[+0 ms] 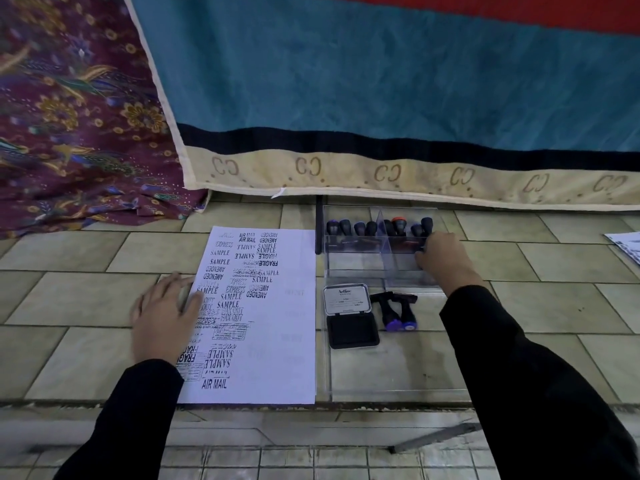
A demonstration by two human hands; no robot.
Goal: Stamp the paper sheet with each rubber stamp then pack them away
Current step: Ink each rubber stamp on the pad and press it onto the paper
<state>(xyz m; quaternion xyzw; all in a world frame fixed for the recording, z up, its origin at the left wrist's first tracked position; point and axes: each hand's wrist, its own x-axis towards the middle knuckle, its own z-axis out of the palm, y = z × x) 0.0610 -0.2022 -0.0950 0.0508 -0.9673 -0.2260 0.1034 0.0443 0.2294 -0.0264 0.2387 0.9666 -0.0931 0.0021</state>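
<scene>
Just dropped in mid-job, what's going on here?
A person's left hand rests flat on the heavily stamped paper sheet. The right hand reaches into the clear box, where a row of stamps stands; whether it grips one is unclear. Beside the open ink pad lie two stamps, not yet packed.

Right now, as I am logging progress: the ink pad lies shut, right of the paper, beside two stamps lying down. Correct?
No: the head view shows the ink pad open, lid raised. It does lie right of the paper, beside two stamps lying down.
</scene>
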